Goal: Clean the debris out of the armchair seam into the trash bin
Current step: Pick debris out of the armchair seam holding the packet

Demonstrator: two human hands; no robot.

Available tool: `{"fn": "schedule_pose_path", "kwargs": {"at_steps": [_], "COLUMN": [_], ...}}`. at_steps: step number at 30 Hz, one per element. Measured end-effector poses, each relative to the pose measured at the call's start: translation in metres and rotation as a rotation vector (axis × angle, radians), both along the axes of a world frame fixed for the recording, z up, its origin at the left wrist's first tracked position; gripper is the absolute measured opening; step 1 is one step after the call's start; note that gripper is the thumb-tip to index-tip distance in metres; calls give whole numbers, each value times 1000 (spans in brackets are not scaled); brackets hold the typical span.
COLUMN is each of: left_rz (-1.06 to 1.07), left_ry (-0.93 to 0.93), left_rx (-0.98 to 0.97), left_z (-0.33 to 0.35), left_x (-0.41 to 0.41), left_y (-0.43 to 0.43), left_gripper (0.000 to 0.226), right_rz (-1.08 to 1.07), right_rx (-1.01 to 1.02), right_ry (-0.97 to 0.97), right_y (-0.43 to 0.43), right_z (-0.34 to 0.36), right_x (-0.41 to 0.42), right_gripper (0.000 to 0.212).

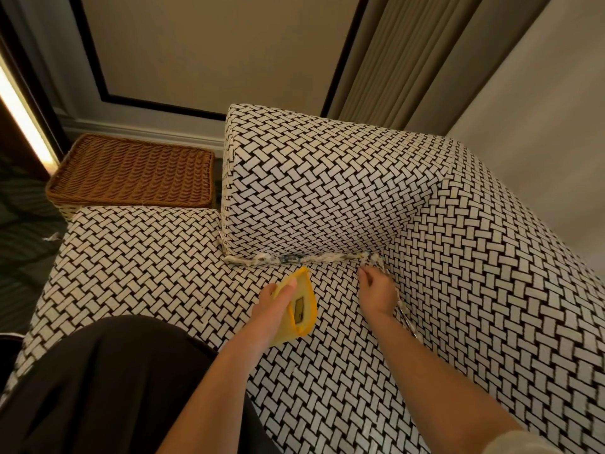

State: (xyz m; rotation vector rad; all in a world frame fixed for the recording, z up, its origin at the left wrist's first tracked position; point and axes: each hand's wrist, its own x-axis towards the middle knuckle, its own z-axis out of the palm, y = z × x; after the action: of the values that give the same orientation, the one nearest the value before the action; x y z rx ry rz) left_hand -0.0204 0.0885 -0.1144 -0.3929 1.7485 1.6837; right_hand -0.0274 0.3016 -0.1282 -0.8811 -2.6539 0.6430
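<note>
Hold yellow flat scoop (304, 311), gripped in left hand (273, 306), against woven-pattern armchair seam (330, 257); rake pale shredded debris (266, 258) in with curled right hand (376, 291), contents unclear.

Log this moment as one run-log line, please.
left hand: holds yellow pouch | right hand: fingers at seam debris, grip unclear | trash bin: not seen

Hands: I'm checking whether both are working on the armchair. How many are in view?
2. The left hand grips a yellow pouch over the seat; the right hand reaches toward the debris-filled seam near the corner. None seems hidden.
</note>
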Motion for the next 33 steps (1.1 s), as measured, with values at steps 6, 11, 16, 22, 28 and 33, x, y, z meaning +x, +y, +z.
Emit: {"fn": "schedule_pose_path", "kwargs": {"at_steps": [6, 11, 16, 22, 28, 33], "left_rz": [-29, -35, 51, 57, 31, 76], "left_ry": [10, 28, 52, 21, 50, 4], "left_rx": [27, 62, -17, -23, -28, -92], "left_z": [9, 11, 4, 0, -10, -15], "left_x": [5, 9, -4, -7, -10, -19], "left_y": [-6, -6, 5, 6, 5, 12], "left_gripper": [73, 74, 69, 67, 69, 62], "right_rz": [46, 111, 377, 362, -17, -243], "right_rx": [-326, -715, -684, -532, -473, -510], "right_ry": [109, 276, 343, 300, 221, 213], "right_y": [-31, -72, -103, -94, -37, 6], "right_z": [18, 51, 88, 83, 43, 22], "right_x": [29, 52, 66, 60, 40, 16], "right_gripper": [21, 19, 15, 19, 16, 24]}}
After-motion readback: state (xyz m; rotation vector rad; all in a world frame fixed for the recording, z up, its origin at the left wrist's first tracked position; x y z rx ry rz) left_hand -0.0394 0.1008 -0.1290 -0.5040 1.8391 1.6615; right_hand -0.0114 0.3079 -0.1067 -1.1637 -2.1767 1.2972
